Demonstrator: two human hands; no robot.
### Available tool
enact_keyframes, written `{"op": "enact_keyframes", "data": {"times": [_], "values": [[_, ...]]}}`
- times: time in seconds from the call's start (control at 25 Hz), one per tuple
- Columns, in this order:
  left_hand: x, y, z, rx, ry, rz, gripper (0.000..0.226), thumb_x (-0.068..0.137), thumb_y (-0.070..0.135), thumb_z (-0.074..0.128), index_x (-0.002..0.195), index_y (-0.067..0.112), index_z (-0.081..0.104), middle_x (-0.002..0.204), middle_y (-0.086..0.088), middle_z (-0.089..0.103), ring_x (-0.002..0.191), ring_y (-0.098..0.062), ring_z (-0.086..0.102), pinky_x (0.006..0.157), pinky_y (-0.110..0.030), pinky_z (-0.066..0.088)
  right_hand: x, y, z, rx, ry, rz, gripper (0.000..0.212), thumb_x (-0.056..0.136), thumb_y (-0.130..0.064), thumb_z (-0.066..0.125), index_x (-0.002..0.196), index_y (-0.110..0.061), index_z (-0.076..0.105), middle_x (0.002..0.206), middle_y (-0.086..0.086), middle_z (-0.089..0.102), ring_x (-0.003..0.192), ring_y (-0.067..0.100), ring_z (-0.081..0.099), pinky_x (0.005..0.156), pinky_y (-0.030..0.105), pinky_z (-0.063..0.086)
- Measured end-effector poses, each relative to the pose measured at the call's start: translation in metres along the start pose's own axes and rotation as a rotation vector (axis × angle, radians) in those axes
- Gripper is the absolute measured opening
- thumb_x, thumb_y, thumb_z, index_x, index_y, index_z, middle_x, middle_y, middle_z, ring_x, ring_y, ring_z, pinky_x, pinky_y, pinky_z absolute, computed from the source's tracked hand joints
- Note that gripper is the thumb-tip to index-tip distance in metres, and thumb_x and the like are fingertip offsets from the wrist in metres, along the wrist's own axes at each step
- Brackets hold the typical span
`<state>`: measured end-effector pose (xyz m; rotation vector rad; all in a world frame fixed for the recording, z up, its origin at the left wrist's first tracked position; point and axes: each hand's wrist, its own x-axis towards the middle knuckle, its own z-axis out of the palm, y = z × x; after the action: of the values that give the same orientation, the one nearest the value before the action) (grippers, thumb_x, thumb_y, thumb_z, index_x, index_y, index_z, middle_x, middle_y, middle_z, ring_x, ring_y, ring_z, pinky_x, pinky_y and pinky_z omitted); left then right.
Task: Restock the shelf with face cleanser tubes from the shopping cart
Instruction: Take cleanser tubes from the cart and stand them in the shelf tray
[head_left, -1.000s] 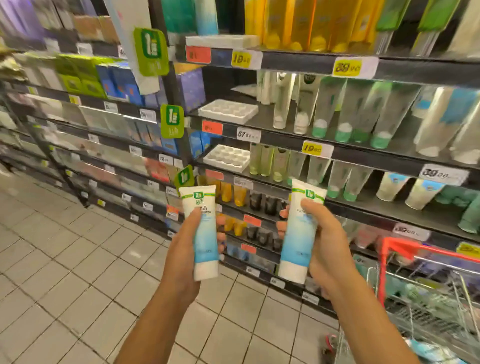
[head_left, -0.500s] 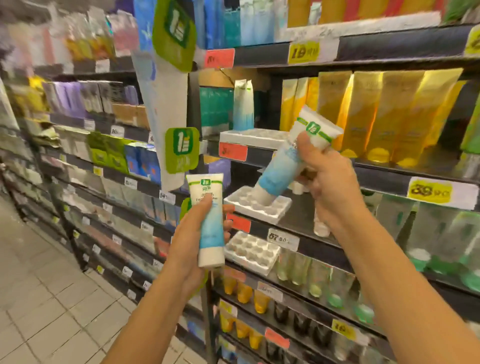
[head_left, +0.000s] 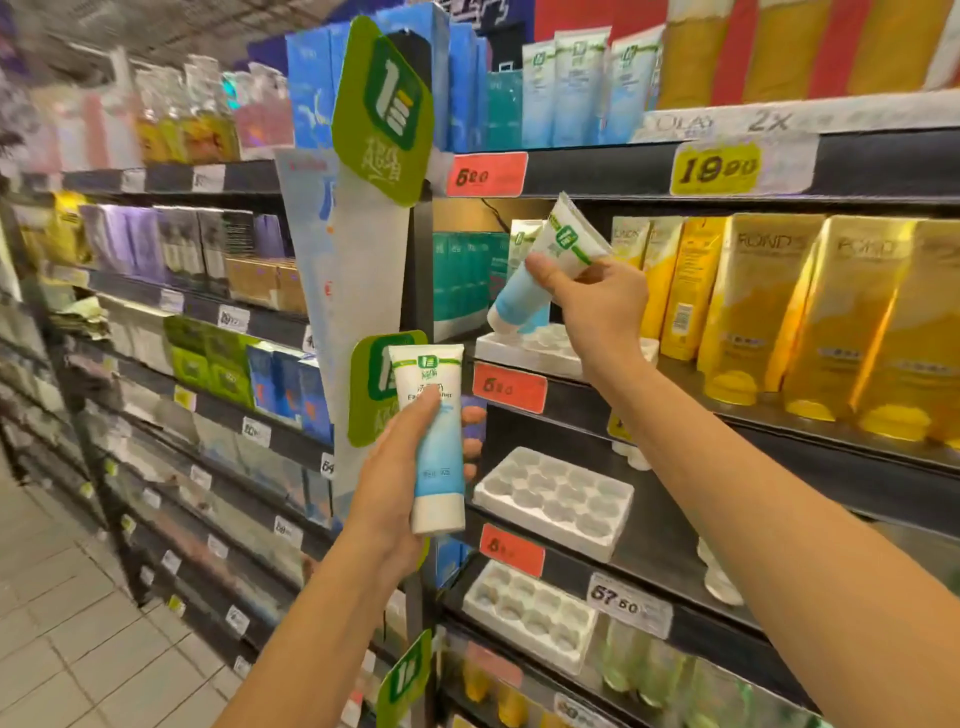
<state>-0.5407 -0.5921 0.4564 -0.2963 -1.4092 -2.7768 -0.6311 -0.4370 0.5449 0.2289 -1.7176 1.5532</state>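
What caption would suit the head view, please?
Right hand tilts a cleanser tube toward a white tray; left hand holds a second tube.

Pale square floor tiles (head_left: 62, 649) fill the near left and run off to the far left. Dark metal shelving (head_left: 597, 171) lines the right side and stretches down the aisle to the far left, its front edges carrying red price tags (head_left: 485, 174) and a yellow price tag (head_left: 716, 167). A green sign (head_left: 382, 109) juts from an upright. Yellow boxes (head_left: 753, 306) stand at right, purple boxes (head_left: 130, 239) far left. The light is bright and even.
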Motion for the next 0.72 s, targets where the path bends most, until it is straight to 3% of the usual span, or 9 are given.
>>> {"op": "enact_keyframes", "data": {"times": [0.16,0.28,0.4,0.56,0.72], "values": [[0.013,0.003,-0.011,0.008,-0.021,-0.004,0.039,0.078,0.038,0.060,0.109,0.013,0.061,0.089,-0.009,0.071,0.056,-0.011,0.060,0.048,-0.021,0.052,0.006,0.006,0.014,-0.230,-0.026,-0.151,0.036,0.077,-0.038,0.074,0.102,-0.011,0.071,0.102,0.000,0.072,0.085,0.006,0.065,0.060,0.009,0.049],[0.018,0.002,-0.015,0.021,-0.023,-0.013,0.040,0.078,0.039,0.061,0.109,0.013,0.062,0.091,-0.009,0.072,0.058,-0.011,0.061,0.050,-0.021,0.053,0.008,0.007,0.023,-0.295,-0.046,-0.187,0.037,0.078,-0.040,0.073,0.102,-0.012,0.072,0.099,0.000,0.072,0.081,0.005,0.062,0.052,0.002,0.042],[0.019,0.002,-0.018,0.018,-0.036,-0.030,0.038,0.078,0.039,0.060,0.105,0.013,0.065,0.091,-0.008,0.073,0.059,-0.010,0.062,0.051,-0.021,0.053,0.013,0.008,0.027,-0.376,-0.023,-0.163,0.039,0.078,-0.045,0.071,0.100,-0.013,0.072,0.096,0.000,0.072,0.077,0.003,0.058,0.050,0.004,0.036],[0.019,0.001,-0.018,0.030,-0.058,-0.044,0.025,0.079,0.039,0.059,0.080,0.023,0.077,0.087,-0.006,0.073,0.058,-0.009,0.063,0.052,-0.022,0.053,0.025,0.006,0.031,-0.457,-0.053,-0.134,0.045,0.077,-0.052,0.069,0.098,-0.012,0.071,0.092,0.000,0.070,0.075,0.006,0.058,0.054,0.013,0.040],[0.019,-0.001,-0.018,0.016,-0.055,-0.065,0.030,0.079,0.038,0.060,0.099,0.016,0.069,0.091,-0.008,0.073,0.058,-0.010,0.064,0.052,-0.022,0.055,0.032,0.008,0.038,-0.487,-0.169,-0.047,0.044,0.083,-0.046,0.064,0.110,-0.011,0.063,0.097,-0.003,0.063,0.084,0.010,0.059,0.063,0.021,0.048]]}}
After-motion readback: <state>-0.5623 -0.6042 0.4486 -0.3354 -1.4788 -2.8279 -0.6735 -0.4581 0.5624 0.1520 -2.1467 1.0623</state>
